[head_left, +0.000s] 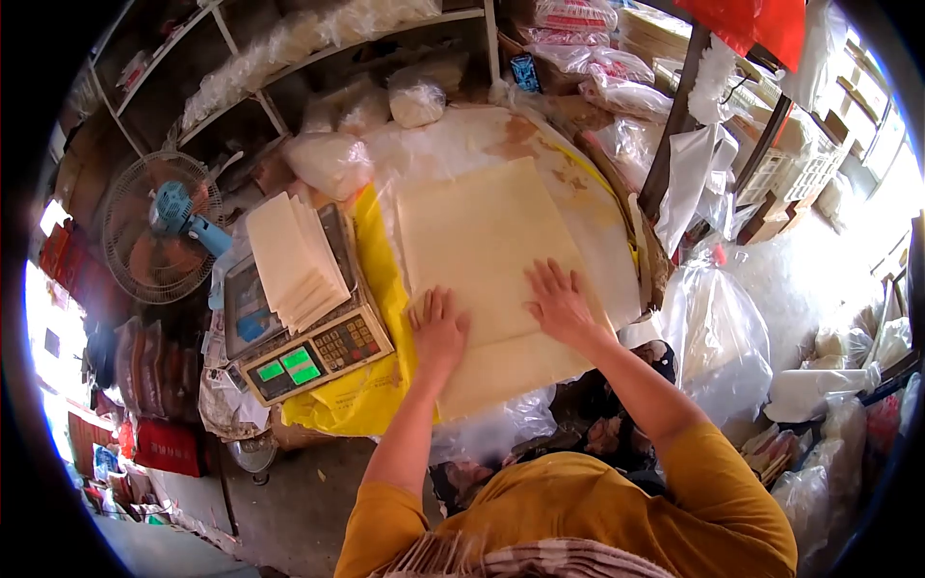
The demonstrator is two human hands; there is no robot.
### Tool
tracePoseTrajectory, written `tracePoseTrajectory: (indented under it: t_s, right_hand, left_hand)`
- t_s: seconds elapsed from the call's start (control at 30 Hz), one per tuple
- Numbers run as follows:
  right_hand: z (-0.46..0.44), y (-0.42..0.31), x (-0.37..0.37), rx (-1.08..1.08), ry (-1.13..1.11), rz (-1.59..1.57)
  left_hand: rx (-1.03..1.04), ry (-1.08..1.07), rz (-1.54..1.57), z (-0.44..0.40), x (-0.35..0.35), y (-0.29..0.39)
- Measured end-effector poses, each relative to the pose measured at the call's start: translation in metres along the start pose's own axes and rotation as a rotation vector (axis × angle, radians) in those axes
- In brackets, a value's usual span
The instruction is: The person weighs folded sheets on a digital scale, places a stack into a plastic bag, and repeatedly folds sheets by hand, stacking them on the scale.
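Note:
A large, thin, pale-yellow sheet (482, 231) lies spread on the table in front of me, its near end by my body. What it is made of I cannot tell. My left hand (439, 332) rests flat on its left edge, fingers pointing away. Farther right, my right hand (562, 301) presses flat on the sheet with fingers spread. A crease runs across the sheet near both hands. Left of it, a digital scale (328, 352) with green lit displays carries a stack of folded pale sheets (294, 260).
Yellow plastic (366, 390) lies beneath the scale's near side. An electric fan (164, 226) stands at far left. Bagged goods (332, 164) sit at the table's back, below shelves (356, 34). On the right hangs a clear plastic bag (718, 323), near wooden posts (679, 120).

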State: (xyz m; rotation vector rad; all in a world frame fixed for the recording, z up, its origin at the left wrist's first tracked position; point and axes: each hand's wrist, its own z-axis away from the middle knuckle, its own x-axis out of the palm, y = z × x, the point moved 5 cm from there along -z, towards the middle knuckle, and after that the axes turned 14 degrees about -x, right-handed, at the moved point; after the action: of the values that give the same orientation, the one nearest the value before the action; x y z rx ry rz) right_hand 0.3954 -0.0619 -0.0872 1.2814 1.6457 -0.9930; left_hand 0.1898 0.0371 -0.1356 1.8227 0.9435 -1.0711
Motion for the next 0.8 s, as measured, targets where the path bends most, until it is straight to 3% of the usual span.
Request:
tracePoseTrajectory:
  t_s: [0.17, 0.27, 0.37, 0.4, 0.5, 0.6, 0.7, 0.77, 0.8]
  right_hand:
    - [0.008, 0.011, 0.025, 0.016, -0.126, -0.147]
    - [0.013, 0.029, -0.010, 0.490, 0.182, -0.497]
    - [0.040, 0.011, 0.006, 0.941, 0.097, -1.180]
    - [0.043, 0.004, 0.014, 0.867, 0.115, -1.262]
    - [0.025, -0.026, 0.035, 0.593, 0.135, -1.458]
    - [-0.009, -0.067, 0.003, 0.368, 0.117, -1.568]
    - [-0.031, -0.099, -0.059, 0.307, 0.036, -1.646]
    - [-0.023, -0.097, -0.048, 0.281, -0.101, -1.575]
    - [-0.015, -0.094, -0.041, 0.276, -0.167, -1.529]
  left_hand:
    - [0.038, -0.011, -0.122, -0.001, -0.023, 0.014]
    - [0.026, -0.145, -0.165, 0.000, -0.041, 0.023]
    - [-0.005, -0.432, 0.026, 0.025, -0.035, 0.031]
    - [0.006, -0.576, 0.133, 0.037, -0.032, 0.038]
    - [-0.381, -0.603, 1.230, 0.067, -0.017, 0.036]
    - [-0.463, -0.432, 1.559, 0.056, -0.075, 0.018]
    - [-0.428, -0.090, 1.534, 0.005, -0.160, -0.032]
    - [-0.327, 0.177, 1.393, -0.040, -0.217, -0.078]
    - [-0.332, 0.022, 1.390, -0.080, -0.255, -0.114]
